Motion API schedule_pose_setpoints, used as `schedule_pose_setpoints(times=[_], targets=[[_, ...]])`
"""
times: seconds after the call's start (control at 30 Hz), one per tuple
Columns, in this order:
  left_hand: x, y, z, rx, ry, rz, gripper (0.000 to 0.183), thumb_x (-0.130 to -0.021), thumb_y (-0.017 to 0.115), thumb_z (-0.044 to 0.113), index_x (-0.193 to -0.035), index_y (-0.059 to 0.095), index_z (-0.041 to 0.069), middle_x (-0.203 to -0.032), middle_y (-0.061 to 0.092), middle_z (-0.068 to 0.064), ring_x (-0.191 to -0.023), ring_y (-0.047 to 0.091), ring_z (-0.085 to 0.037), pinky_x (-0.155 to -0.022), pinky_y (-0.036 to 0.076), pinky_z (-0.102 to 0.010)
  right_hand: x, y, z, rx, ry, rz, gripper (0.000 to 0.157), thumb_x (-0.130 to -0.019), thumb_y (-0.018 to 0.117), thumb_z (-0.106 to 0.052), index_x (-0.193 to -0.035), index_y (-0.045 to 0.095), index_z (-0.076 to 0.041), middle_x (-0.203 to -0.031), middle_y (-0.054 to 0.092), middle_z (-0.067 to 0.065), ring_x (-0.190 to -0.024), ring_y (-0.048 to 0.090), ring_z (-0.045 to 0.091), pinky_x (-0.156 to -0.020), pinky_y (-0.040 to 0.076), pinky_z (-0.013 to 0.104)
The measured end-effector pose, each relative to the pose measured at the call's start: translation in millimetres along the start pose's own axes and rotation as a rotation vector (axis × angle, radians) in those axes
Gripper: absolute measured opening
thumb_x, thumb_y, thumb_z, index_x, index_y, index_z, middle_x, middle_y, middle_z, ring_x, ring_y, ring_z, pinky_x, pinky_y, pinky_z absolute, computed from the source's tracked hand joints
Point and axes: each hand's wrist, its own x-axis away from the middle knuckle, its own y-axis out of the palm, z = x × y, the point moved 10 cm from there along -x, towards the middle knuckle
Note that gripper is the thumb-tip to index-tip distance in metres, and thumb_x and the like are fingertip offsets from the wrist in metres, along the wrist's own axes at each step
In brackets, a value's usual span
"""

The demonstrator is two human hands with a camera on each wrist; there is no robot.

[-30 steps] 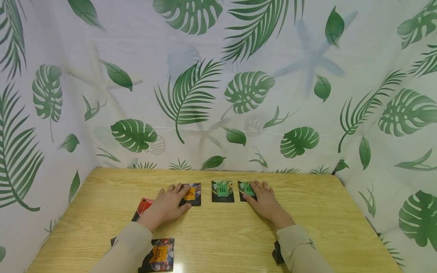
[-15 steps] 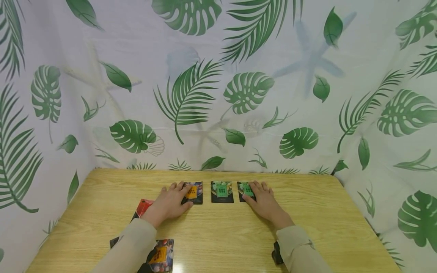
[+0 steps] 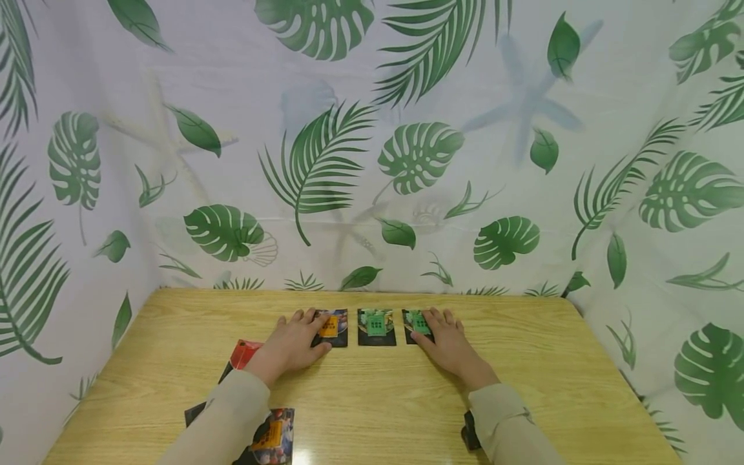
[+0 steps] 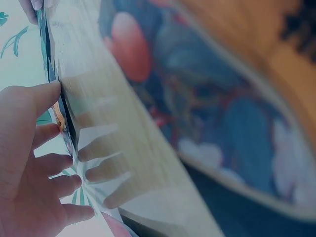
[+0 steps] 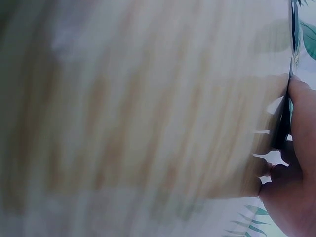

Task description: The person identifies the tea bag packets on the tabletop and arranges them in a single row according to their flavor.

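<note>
- Left hand [image 3: 293, 342]: fingers straight and spread, over the left part of the far orange-label packet [image 3: 334, 330]; thumb by its near edge. Nothing clenched. Looks like flat contact rather than a grasp.
- Right hand [image 3: 452, 342]: same idea, relaxed fingers over the right side of the right green packet [image 3: 414, 328], thumb at its near part. No grip visible; the right wrist view shows that packet edge-on.
- Both hands work from the outer sides, probably so each packet can be steadied or nudged while its inner side stays visible.
- Middle green packet [image 3: 376, 327]: between the other two, touched by neither hand, gaps both sides. All three lie flat, face up, in a row near the far edge of the tabletop [image 3: 378, 394]. Near edges roughly level, so I'd read the spacing as deliberate.
- Red packet [image 3: 247, 352]: left, nearer than the row, tilted, partly hidden by the left arm. Looks like loose stock parked aside.
- Near orange-label packet [image 3: 279, 436]: near left, partly under the left sleeve [image 3: 227, 410] in view. A dark corner [image 3: 193, 413] shows left of that sleeve; can't tell whose it is.
- Black object [image 3: 471, 433]: beside the right sleeve [image 3: 511, 420], mostly hidden, can't identify it.
- Leaf-print cloth [image 3: 349, 84] hangs behind, likely as a backdrop.
</note>
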Motion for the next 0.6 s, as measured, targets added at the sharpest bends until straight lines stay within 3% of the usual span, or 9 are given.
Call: schedule_pose_setpoints(times=[0.6], targets=[[-4.3,1.1,3.2,-0.013,0.005,0.000,0.069,-0.108,0.057,0.046,-0.167,0.035,0.017,-0.171,0.031,-0.023,-0.157,0.030,-0.049,-0.122,0.023,-0.076,-2.2,3.3,5.2,0.007,-0.006,0.005,0.073,-0.111,0.050,-0.046,-0.164,0.033,0.000,-0.170,0.026,0.029,-0.159,0.011,0.055,-0.125,0.010,0.076]])
